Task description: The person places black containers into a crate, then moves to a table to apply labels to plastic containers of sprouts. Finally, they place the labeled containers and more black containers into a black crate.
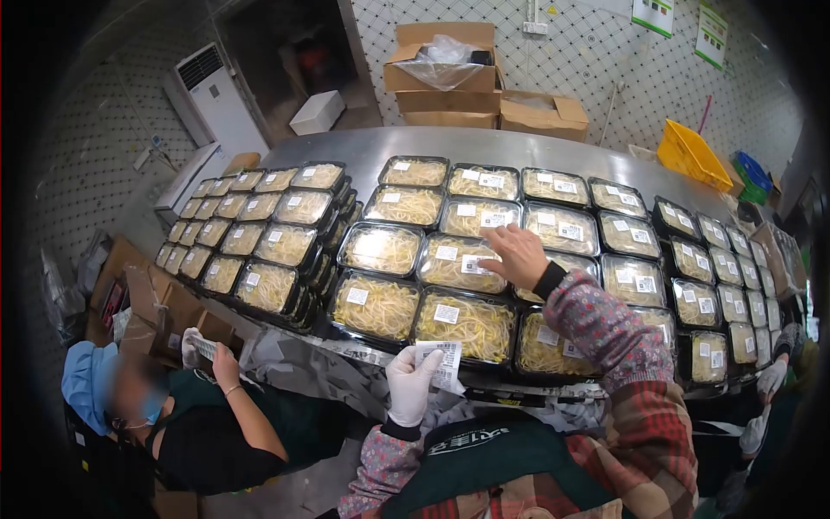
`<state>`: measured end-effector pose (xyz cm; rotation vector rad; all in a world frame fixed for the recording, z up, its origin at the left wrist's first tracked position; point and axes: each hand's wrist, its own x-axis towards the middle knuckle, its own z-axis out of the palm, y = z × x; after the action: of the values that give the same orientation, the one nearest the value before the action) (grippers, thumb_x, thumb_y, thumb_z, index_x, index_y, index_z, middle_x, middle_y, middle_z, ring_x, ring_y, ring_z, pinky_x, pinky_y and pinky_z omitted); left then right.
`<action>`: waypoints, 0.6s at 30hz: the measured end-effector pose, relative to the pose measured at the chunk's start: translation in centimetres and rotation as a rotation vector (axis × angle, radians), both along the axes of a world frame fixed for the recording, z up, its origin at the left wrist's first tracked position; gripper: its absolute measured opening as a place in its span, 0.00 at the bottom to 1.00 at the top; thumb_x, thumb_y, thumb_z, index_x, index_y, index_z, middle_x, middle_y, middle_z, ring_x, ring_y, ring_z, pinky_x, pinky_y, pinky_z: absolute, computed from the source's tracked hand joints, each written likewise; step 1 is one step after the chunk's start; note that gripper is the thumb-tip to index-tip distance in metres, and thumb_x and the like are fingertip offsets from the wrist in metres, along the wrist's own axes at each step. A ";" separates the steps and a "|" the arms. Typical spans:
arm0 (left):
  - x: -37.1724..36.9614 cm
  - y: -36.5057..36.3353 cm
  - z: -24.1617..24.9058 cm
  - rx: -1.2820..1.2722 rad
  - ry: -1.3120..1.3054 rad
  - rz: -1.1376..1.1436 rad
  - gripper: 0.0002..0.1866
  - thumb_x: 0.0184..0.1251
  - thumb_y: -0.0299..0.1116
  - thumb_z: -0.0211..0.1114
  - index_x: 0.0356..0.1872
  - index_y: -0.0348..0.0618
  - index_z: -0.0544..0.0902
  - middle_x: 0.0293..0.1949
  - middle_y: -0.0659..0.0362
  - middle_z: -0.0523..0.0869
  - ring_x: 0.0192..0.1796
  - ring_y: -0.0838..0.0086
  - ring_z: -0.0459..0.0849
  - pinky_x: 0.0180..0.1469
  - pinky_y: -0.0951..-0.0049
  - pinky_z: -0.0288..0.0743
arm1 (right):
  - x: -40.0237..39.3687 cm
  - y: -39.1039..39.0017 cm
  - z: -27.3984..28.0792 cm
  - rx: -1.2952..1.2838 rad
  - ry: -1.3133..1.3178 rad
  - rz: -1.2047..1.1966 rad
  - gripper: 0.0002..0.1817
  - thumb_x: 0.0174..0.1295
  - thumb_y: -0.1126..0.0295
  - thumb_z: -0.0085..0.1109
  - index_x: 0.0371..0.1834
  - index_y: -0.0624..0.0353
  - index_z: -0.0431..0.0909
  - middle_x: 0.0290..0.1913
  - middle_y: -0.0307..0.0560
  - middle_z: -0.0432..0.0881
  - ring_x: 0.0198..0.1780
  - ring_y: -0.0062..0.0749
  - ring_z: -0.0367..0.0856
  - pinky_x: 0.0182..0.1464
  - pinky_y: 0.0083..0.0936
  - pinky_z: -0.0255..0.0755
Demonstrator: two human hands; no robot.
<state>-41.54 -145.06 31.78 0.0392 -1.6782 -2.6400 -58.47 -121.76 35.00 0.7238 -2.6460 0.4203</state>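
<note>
My left hand, in a white glove, is closed on a strip of printed labels at the table's near edge. Bare, with fingers spread, my right hand reaches over the packed trays. Its fingertips are right at the printed labels on a bean sprout tray and the tray behind it. These black trays have clear film over pale sprouts. Directly in front of my left hand sits another bean sprout tray with one white label.
Stacked trays stand at the left of the steel table, more rows at the right. A co-worker holds labels at left; gloved hands show at right. Behind are cardboard boxes and a yellow crate.
</note>
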 end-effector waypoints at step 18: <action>3.9 -3.0 -2.4 -0.031 -0.101 -0.175 0.10 0.68 0.31 0.63 0.42 0.34 0.80 0.31 0.57 0.86 0.28 0.77 0.85 0.31 0.77 0.80 | 7.7 0.2 -0.2 -0.402 -0.793 0.172 0.13 0.57 0.61 0.66 0.35 0.61 0.85 0.26 0.49 0.83 0.28 0.33 0.81 0.34 0.28 0.73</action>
<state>-37.68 -148.02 29.41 0.0266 -1.8332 -2.7792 -50.78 -121.52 34.82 0.7563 -3.0216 1.5031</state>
